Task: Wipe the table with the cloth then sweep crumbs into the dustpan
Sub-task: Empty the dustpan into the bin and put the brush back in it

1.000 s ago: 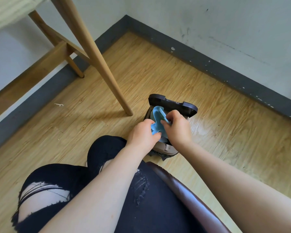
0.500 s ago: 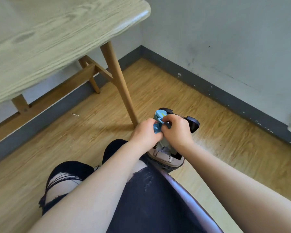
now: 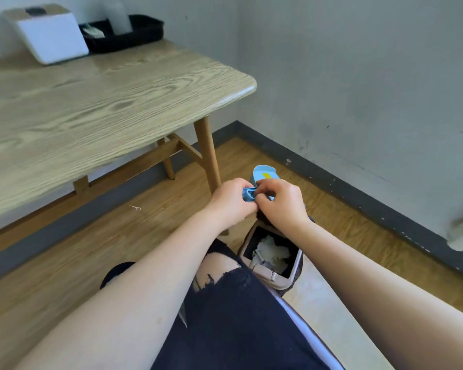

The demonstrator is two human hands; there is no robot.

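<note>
Above an open bin [image 3: 271, 275] beside the table [image 3: 91, 102], the left hand [image 3: 229, 200] and right hand [image 3: 280, 202] meet, fingers curled, both pinching a small blue dustpan [image 3: 262, 174].

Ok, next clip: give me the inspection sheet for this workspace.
Surface: table, wood top, no crumbs visible.
Job's things: blue dustpan raised above the bin; blue piece between both hands, cloth or handle unclear.
Clutter: white box and black tray at the table's far edge; paper waste in the bin; small scrap on the floor.
Grip: left hand and right hand both pinch the blue piece.
Cables: nothing seen.
Surroundings: wood floor, grey wall, dark skirting.
</note>
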